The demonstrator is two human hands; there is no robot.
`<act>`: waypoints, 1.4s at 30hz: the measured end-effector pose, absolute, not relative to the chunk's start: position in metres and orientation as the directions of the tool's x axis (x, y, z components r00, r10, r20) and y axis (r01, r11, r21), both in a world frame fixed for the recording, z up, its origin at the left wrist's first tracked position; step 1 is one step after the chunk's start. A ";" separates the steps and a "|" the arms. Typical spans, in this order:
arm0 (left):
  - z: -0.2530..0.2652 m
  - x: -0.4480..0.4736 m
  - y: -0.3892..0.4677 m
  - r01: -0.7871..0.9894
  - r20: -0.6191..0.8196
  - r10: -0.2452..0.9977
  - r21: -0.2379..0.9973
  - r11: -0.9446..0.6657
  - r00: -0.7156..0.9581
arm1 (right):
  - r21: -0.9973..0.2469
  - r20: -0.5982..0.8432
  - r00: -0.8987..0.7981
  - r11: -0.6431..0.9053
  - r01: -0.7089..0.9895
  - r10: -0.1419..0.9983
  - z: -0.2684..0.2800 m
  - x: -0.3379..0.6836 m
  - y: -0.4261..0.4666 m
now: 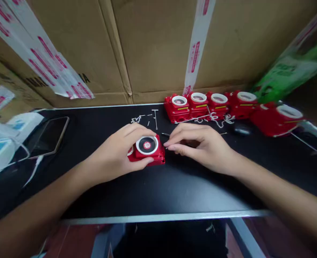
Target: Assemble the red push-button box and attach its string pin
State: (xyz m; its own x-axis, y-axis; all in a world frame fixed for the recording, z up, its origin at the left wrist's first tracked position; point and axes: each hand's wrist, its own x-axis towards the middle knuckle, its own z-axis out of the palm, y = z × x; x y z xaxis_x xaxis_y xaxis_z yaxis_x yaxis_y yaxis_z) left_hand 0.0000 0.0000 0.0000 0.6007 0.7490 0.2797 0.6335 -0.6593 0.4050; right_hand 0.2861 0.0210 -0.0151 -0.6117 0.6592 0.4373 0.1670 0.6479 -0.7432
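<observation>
A red housing with a white ring and a black round face (153, 141) lies on the black table, its left end covered by my left hand (117, 148). My left thumb and fingers are wrapped around its near and far sides. Just off its right side, my right hand (201, 143) is pinched, thumb against forefinger. Whatever may be between those fingertips is too small to make out. A thin metal rod (165, 134) lies behind the right hand, which hides its middle. Beyond the housing are a small T-shaped metal rod (155, 120), a white cord (136, 119) and tiny pins or screws (148, 123).
Several similar red housings (178, 109) stand in a row at the back right, with white cords (213, 116) in front. A dark phone (49, 138) and white cables are at the left. Large cardboard boxes (158, 46) wall the rear. The table's front edge (164, 217) is near me.
</observation>
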 end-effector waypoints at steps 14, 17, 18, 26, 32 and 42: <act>0.001 0.000 -0.002 0.622 0.299 0.738 0.402 -0.672 0.605 | -0.717 0.426 -0.600 0.657 0.233 0.677 -0.019 0.274 0.004; 0.000 0.000 -0.002 0.603 0.328 0.717 0.390 -0.696 0.615 | -0.652 0.480 -0.612 0.723 0.231 0.629 -0.021 0.274 0.004; -0.001 0.000 -0.002 0.599 0.334 0.712 0.387 -0.701 0.618 | -0.637 0.492 -0.612 0.735 0.232 0.619 -0.021 0.273 0.003; -0.001 0.002 -0.003 0.603 0.345 0.724 0.401 -0.690 0.598 | -0.638 0.491 -0.592 0.726 0.256 0.640 -0.024 0.271 0.000; -0.003 -0.001 -0.003 0.615 0.322 0.735 0.404 -0.677 0.597 | -0.661 0.460 -0.647 0.721 0.208 0.608 -0.022 0.273 0.002; -0.004 -0.001 -0.005 0.620 0.326 0.727 0.380 -0.686 0.605 | -0.244 0.135 -0.630 0.642 0.727 0.765 0.007 0.330 0.039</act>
